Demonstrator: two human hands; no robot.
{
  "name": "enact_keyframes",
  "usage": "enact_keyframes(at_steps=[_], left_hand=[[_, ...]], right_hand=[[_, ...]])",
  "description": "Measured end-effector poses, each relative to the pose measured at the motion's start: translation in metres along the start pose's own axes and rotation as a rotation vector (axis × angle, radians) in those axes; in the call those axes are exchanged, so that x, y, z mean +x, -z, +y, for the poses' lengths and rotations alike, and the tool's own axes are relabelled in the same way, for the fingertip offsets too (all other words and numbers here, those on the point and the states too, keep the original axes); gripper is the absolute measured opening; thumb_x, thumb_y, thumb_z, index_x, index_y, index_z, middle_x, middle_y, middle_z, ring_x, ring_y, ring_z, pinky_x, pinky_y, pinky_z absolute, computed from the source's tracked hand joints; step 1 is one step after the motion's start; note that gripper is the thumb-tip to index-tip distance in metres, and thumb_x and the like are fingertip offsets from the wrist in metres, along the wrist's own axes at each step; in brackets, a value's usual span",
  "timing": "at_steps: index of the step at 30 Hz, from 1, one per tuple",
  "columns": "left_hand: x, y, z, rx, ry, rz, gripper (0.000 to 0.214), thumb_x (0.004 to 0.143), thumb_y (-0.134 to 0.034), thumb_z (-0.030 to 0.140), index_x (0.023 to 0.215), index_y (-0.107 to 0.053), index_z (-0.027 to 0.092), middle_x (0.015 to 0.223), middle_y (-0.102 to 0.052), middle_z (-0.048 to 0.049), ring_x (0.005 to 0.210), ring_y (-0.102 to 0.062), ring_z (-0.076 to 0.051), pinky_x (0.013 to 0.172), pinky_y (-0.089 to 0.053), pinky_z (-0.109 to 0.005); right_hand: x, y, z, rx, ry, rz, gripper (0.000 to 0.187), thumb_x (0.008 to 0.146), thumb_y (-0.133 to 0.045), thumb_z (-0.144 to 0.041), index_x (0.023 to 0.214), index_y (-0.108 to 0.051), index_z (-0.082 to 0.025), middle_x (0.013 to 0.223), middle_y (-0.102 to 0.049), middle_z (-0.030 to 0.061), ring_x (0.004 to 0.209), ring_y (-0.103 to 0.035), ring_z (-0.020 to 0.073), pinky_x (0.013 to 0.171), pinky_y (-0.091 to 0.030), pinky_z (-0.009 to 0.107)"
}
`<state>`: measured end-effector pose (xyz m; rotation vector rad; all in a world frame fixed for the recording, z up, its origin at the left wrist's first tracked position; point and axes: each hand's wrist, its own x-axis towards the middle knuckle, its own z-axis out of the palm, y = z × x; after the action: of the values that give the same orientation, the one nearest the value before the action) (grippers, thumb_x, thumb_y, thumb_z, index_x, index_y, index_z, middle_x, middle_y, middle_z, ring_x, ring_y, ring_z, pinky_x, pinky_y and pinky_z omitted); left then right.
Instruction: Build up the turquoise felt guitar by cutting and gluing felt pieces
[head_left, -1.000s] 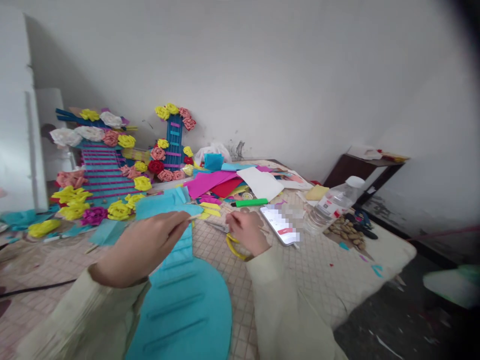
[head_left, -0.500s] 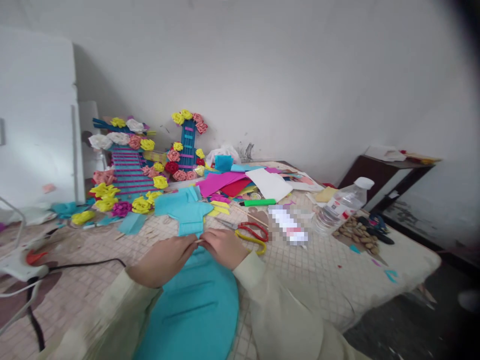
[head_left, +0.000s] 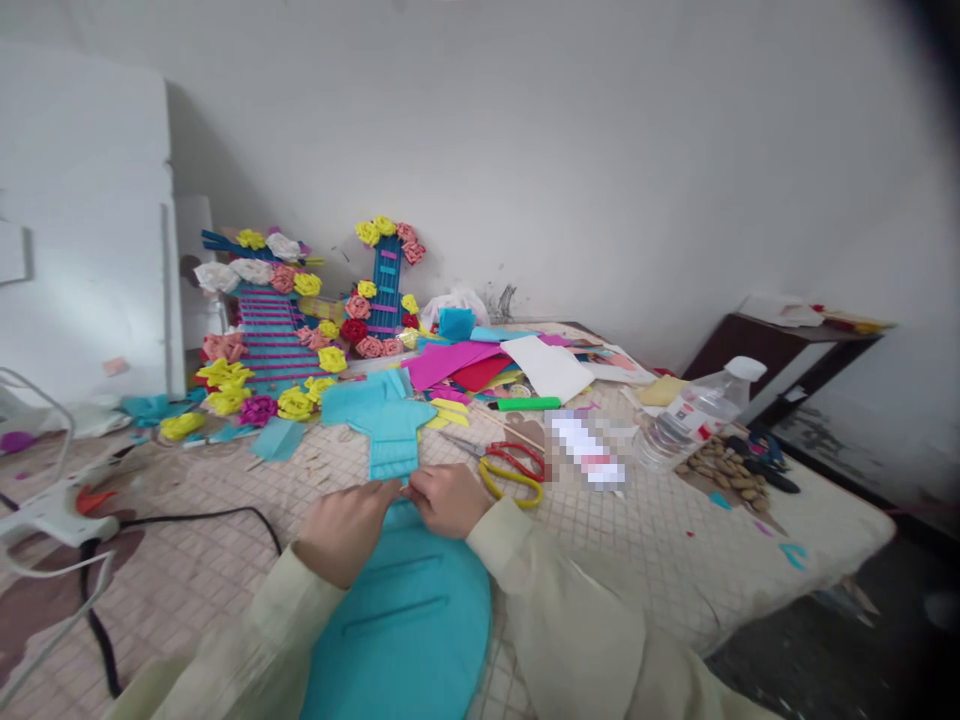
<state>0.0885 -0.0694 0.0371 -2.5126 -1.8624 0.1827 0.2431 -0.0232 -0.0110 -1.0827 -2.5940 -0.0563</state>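
My left hand [head_left: 345, 530] and my right hand [head_left: 448, 500] meet fingertip to fingertip at the top edge of a large round turquoise piece [head_left: 405, 630] that lies in front of me. Both hands have their fingers curled and pinched on that edge, where the round piece meets a ribbed turquoise strip [head_left: 393, 448] running away from me. What sits between the fingertips is hidden. Red and yellow scissors [head_left: 514, 470] lie just right of my right hand.
Flower-covered blue stick models [head_left: 262, 330] [head_left: 384, 290] stand at the back, beside a stack of coloured paper [head_left: 465, 365]. A green marker [head_left: 525, 404], a phone [head_left: 589, 450], a plastic bottle [head_left: 697, 410] and nuts [head_left: 724, 472] lie to the right. A glue gun [head_left: 52, 510] with its cable lies to the left. A dark side table [head_left: 787, 345] stands at the far right.
My left hand came down from in front of the turquoise strip and my right hand left the scissors; the two joined at the round piece's top edge. The view swung left.
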Motion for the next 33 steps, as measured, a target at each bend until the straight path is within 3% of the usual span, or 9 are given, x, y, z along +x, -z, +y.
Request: enact_keyframes(at_steps=[12, 19, 22, 27, 33], left_hand=[[-0.009, -0.001, 0.013, 0.048, 0.071, 0.155, 0.035, 0.089, -0.032, 0.012, 0.110, -0.058, 0.025, 0.090, -0.069, -0.0034, 0.074, -0.068, -0.025, 0.050, -0.045, -0.032], [-0.002, -0.006, 0.008, 0.099, -0.043, 0.274, 0.029, 0.087, -0.038, 0.008, 0.103, -0.061, 0.017, 0.088, -0.067, -0.0069, 0.084, -0.063, -0.025, 0.072, -0.047, -0.039], [-0.001, -0.007, 0.007, 0.105, -0.066, 0.303, 0.030, 0.086, -0.039, 0.007, 0.104, -0.060, 0.018, 0.090, -0.066, -0.0071, 0.084, -0.062, -0.026, 0.073, -0.045, -0.041], [-0.001, -0.009, 0.005, 0.089, -0.100, 0.303, 0.031, 0.085, -0.036, 0.006, 0.099, -0.062, 0.017, 0.084, -0.066, -0.0069, 0.081, -0.062, -0.024, 0.071, -0.043, -0.039], [0.004, -0.011, 0.002, 0.050, -0.159, 0.252, 0.038, 0.080, -0.031, -0.001, 0.100, -0.060, 0.013, 0.091, -0.065, -0.0106, 0.085, -0.061, -0.025, 0.073, -0.044, -0.038]], right_hand=[[-0.001, -0.002, -0.002, 0.010, -0.024, 0.019, 0.012, 0.087, -0.046, -0.023, 0.083, -0.055, -0.015, 0.077, -0.065, 0.0046, 0.069, -0.060, 0.0162, 0.055, -0.034, 0.026], [0.004, 0.005, 0.001, 0.072, 0.025, 0.066, 0.016, 0.094, -0.040, -0.024, 0.090, -0.052, -0.015, 0.086, -0.063, 0.0056, 0.080, -0.060, 0.0159, 0.063, -0.038, 0.025], [0.003, 0.004, 0.001, 0.084, 0.018, 0.052, 0.017, 0.093, -0.040, -0.026, 0.090, -0.052, -0.014, 0.087, -0.064, 0.0062, 0.080, -0.060, 0.0169, 0.063, -0.038, 0.025], [0.003, 0.002, -0.001, 0.069, 0.008, 0.005, 0.017, 0.093, -0.041, -0.025, 0.089, -0.054, -0.014, 0.086, -0.064, 0.0068, 0.080, -0.060, 0.0173, 0.064, -0.039, 0.026], [0.003, 0.001, -0.003, 0.044, -0.037, -0.004, 0.018, 0.093, -0.041, -0.024, 0.087, -0.055, -0.015, 0.084, -0.064, 0.0064, 0.079, -0.061, 0.0175, 0.062, -0.040, 0.027]])
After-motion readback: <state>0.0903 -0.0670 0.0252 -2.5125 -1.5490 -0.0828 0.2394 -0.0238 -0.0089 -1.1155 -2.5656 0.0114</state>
